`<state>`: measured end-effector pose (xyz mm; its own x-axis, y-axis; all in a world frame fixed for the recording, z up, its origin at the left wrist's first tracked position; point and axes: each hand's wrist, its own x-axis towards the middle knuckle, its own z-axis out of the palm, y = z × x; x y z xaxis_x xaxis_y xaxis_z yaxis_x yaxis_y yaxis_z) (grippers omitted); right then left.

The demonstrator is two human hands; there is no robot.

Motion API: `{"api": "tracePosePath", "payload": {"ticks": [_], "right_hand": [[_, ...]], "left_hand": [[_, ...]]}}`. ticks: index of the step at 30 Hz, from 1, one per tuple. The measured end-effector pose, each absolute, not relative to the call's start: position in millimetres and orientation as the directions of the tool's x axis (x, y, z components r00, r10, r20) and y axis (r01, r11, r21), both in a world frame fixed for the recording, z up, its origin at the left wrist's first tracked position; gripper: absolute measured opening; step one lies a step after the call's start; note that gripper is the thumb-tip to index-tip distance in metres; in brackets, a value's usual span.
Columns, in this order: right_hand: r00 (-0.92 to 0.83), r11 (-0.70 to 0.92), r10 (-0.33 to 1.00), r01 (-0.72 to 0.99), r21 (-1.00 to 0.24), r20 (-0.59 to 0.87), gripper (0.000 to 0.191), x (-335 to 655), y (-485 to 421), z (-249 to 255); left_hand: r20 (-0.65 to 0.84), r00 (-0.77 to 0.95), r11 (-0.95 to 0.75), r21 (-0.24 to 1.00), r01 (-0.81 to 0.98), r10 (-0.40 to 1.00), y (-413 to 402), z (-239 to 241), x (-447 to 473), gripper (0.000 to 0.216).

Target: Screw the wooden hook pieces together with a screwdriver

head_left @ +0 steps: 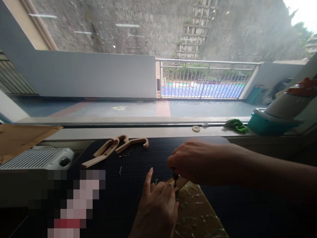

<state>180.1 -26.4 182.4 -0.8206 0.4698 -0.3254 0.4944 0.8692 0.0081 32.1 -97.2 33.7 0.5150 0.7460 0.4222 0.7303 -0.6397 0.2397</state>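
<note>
head view: the right arm reaches in from the right edge, the right hand poised over the dark table, while the left hand comes up from the bottom edge, back upward, one finger stretched away from the rest. a wooden piece lies below the right hand and against the left fingers, by the far end of a wrapped block. the right fingers are closed around a tool, its dark shaft pointing down to the wood. the left fingers bend onto the piece; their tips are hidden, so whether they grip it cannot be told. wooden hooks and loose screws lie farther left
</note>
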Motion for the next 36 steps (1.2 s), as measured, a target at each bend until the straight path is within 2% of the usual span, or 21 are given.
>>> {"api": "tracePosePath", "payload": {"ticks": [6,12,14,17,21,23,28,33,36], "right_hand": [[-0.791,0.821,0.544,0.571,-0.019,-0.28,0.022,181.9,-26.7,167.9],[-0.747,0.777,0.621,0.626,0.061,-0.24,0.028,177.8,-24.2,160.4],[-0.748,0.784,0.61,0.617,0.067,-0.26,0.025,176.9,-24.4,167.4],[-0.761,0.814,0.569,0.574,0.088,-0.312,0.009,176.9,-24.7,179.3],[-0.813,0.882,0.462,0.464,0.084,-0.354,0.011,177.4,-22.4,180.1],[-0.82,0.887,0.449,0.456,0.069,-0.355,0.011,177.7,-21.5,175.6],[-0.766,0.83,0.527,0.557,0.031,-0.369,0.009,182.7,-22.7,165.4],[-0.745,0.787,0.595,0.616,0.03,-0.301,0.023,186.8,-25.4,161.3],[-0.753,0.797,0.588,0.602,0.053,-0.295,0.021,183.9,-27.9,166.8]], "left_hand": [[0.409,0.51,-0.63,0.246,0.736,0.757,-97.6,34.7,32.6,0.018],[0.418,0.508,-0.631,0.241,0.738,0.753,-98.3,32.9,32.2,0.016],[0.421,0.509,-0.633,0.24,0.736,0.751,-98.3,32.7,31.8,0.015],[0.422,0.513,-0.639,0.244,0.73,0.748,-98.6,33.1,30.7,0.015],[0.406,0.512,-0.632,0.256,0.732,0.757,-98.4,33.9,30.2,0.016],[0.413,0.515,-0.638,0.252,0.728,0.751,-97.0,33.8,31.0,0.016],[0.422,0.525,-0.647,0.226,0.728,0.739,-95.4,33.3,32.6,0.016],[0.394,0.533,-0.636,0.198,0.746,0.749,-98.7,35.9,32.0,0.018],[0.363,0.541,-0.626,0.173,0.76,0.758,-99.5,38.2,32.5,0.02]]}}
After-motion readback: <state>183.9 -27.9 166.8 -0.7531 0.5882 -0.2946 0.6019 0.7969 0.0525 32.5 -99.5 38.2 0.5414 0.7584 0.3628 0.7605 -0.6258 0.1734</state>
